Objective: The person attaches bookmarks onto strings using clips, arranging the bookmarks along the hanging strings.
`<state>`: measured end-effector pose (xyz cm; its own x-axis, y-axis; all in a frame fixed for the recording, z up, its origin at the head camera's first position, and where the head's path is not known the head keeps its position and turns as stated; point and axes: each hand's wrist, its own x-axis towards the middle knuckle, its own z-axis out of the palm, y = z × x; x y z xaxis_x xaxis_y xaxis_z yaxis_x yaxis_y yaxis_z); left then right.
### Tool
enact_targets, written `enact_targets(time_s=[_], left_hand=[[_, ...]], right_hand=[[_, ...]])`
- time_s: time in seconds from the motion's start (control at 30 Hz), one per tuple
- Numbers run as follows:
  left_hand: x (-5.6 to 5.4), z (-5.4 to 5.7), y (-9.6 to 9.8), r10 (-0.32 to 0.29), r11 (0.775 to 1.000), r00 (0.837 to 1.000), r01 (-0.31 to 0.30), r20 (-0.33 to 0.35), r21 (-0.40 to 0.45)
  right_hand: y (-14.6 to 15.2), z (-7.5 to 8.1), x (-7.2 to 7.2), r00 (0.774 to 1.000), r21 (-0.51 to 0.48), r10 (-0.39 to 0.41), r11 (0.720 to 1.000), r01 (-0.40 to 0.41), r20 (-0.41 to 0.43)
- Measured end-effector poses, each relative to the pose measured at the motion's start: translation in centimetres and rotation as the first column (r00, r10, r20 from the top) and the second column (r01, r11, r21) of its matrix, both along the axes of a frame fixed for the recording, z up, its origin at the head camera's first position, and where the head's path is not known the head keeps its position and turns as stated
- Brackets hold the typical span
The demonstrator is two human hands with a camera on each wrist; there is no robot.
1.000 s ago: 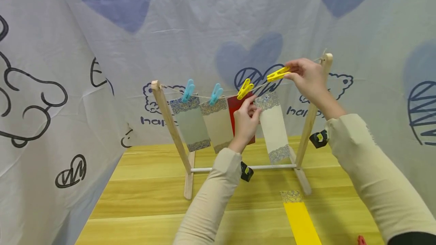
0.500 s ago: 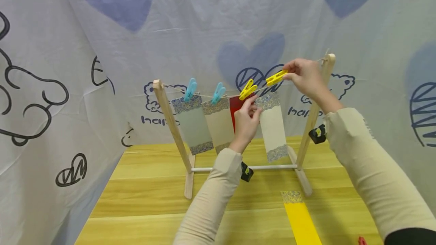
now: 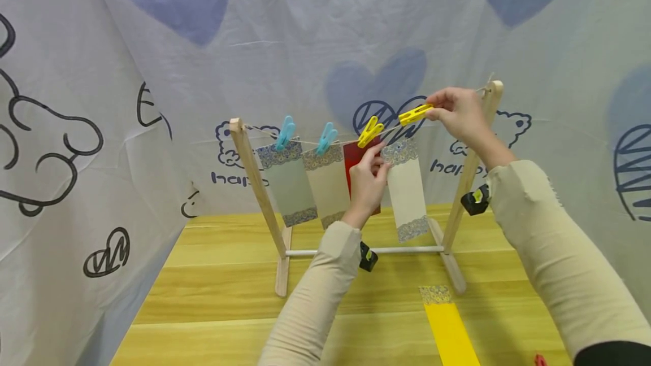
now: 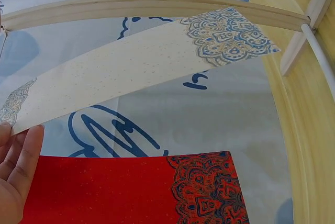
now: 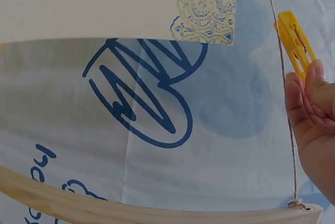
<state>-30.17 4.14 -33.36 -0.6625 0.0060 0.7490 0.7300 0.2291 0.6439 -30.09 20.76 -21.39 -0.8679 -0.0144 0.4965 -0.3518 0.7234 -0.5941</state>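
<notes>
In the head view, my left hand [image 3: 367, 185] pinches the upper left edge of a cream paper card [image 3: 408, 191] with patterned bands at both ends. The card hangs down below the string, tilted a little. My right hand [image 3: 460, 120] pinches the handle end of a yellow clothespin [image 3: 414, 114] just above the card's top. In the right wrist view, this clothespin [image 5: 296, 43] lies close against the string [image 5: 286, 93]; whether its jaws grip the string cannot be told. Behind my left hand hangs a red card [image 3: 353, 157], held by another yellow clothespin [image 3: 370, 132].
A wooden frame with a left post [image 3: 256, 185] and right post [image 3: 470, 168] carries the string. Blue clothespins [image 3: 286, 133] hold a pale green card [image 3: 290, 188] and a beige card [image 3: 325, 182]. On the table [image 3: 213, 309] lie a yellow card [image 3: 450, 332] and a small red object [image 3: 540, 360].
The right hand and its clothespin dip slightly, then rise again. The hanging cards sway a little. My left hand keeps its hold on the cream card.
</notes>
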Motion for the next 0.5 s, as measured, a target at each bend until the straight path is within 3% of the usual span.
enact_targets(time_s=[0.33, 0.5], left_hand=[[-0.05, 0.00, -0.23, -0.005, 1.000, 1.000, 0.005, -0.012, -0.019], [-0.24, -0.18, -0.13, 0.003, 0.999, 1.000, -0.004, -0.015, -0.034]], right_hand=[[-0.73, 0.11, -0.14, 0.999, 0.120, 0.014, 0.993, -0.009, -0.044], [-0.78, 0.10, -0.12, 0.999, 0.159, 0.039, 0.987, -0.036, -0.021]])
